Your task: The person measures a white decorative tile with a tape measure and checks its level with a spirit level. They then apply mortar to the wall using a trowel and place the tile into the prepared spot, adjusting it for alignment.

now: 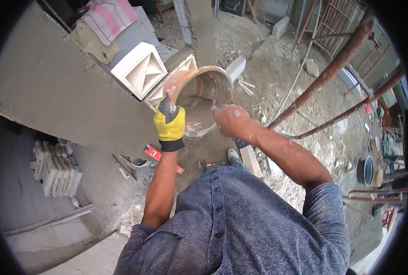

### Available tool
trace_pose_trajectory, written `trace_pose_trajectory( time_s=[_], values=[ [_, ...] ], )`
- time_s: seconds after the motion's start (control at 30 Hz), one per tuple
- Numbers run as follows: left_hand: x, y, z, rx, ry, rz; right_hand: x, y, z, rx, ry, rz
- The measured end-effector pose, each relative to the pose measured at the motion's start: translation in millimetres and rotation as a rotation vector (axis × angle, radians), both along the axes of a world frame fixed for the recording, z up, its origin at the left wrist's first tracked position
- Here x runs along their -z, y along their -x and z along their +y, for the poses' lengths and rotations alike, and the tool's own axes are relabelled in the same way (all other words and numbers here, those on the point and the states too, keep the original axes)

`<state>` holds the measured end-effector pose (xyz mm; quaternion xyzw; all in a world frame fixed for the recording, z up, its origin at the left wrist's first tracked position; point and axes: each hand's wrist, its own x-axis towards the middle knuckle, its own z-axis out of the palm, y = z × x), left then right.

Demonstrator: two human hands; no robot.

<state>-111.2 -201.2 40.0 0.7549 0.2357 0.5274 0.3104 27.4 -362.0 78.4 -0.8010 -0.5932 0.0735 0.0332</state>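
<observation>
Left hand (170,124): yellow-and-dark glove, forearm nearly straight up from below, wrist roughly in line, hand at the near left side of the bucket (175,85). Fingers bent in, pinching the rim; the tips on the outer side are hidden, so can't tell their exact spread

Right hand (231,120): bare, elbow flared out right, forearm angling up and inward. Fist at the right side of the bucket mouth, fingers curled together around a tool (203,97), thin edge running left into the bucket; most of its handle is covered by the fist

Bucket is ahead of the torso, tipped, mouth facing the wearer, grey mix (197,112) inside

Edges: plastered wall (66,91) close on the left, white recessed block (139,71) just beyond the glove, pale block (236,67) just past the far right rim. Rusty scaffold pipe (325,75) slants down right, apart from the right forearm. Widest room: rough ground (270,68) between bucket and pipe. Below: red level (152,152), hammer (204,165), shoe (233,156)
</observation>
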Motion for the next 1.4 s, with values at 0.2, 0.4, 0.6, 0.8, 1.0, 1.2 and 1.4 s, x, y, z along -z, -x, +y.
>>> trace_pose_trajectory(
  time_s=[0.2, 0.4, 0.6, 0.8, 1.0, 1.2, 1.4],
  values=[
    [47, 35, 27, -0.045, 0.382, 0.002, -32, -30, 6, 0.213, 0.285, 1.004],
    [151, 124, 7, -0.231, 1.039, -0.234, 25, -6, 58, -0.009, -0.261, 0.074],
    [212, 223, -14, -0.678, 1.056, -0.228, -67, -55, 227, -0.408, -0.622, 0.159],
    [228, 247, -60, -0.946, 0.854, -0.597, -131, -90, 414, -0.818, 0.022, -0.198],
    [172, 189, -99, -1.253, 0.618, -0.899, -82, -105, 487, -1.220, 0.178, 0.111],
    [159, 142, -129, -1.482, 0.559, -1.072, -73, -87, 462, -1.044, 0.118, -0.004],
    [158, 136, -126, -1.485, 0.616, -1.098, -113, -125, 447, -1.151, -0.116, 0.029]
  ],
)
